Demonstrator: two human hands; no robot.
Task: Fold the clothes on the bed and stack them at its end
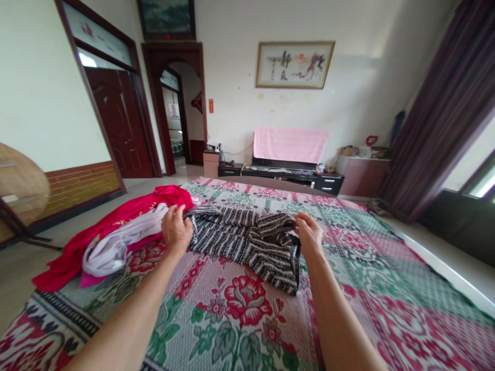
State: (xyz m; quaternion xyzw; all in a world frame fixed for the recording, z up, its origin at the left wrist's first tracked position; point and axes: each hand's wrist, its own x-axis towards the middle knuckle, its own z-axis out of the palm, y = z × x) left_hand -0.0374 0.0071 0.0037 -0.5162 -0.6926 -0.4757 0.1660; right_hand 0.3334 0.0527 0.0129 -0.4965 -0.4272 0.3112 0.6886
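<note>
A floral cover (247,304) in red, green and white spreads beneath everything in reach. Beyond it, along the wall, runs a low black cabinet (230,171), its drawers closed, so their contents cannot be seen. To its right stands a pinkish cabinet (363,178) with assorted small items on top; its inside is hidden. On the cover's left side a long red garment (133,221) lies bunched, slanting toward the near left, with a crumpled white garment (110,252) over it. Just right of these lies the black-and-white striped garment (242,237), near the middle of the cover. Its long axis runs left to right, the right end dipping closer to the person; which end is its top, I cannot tell. The left hand (177,231) pinches its far left corner, the right hand (310,234) its far right one.
</note>
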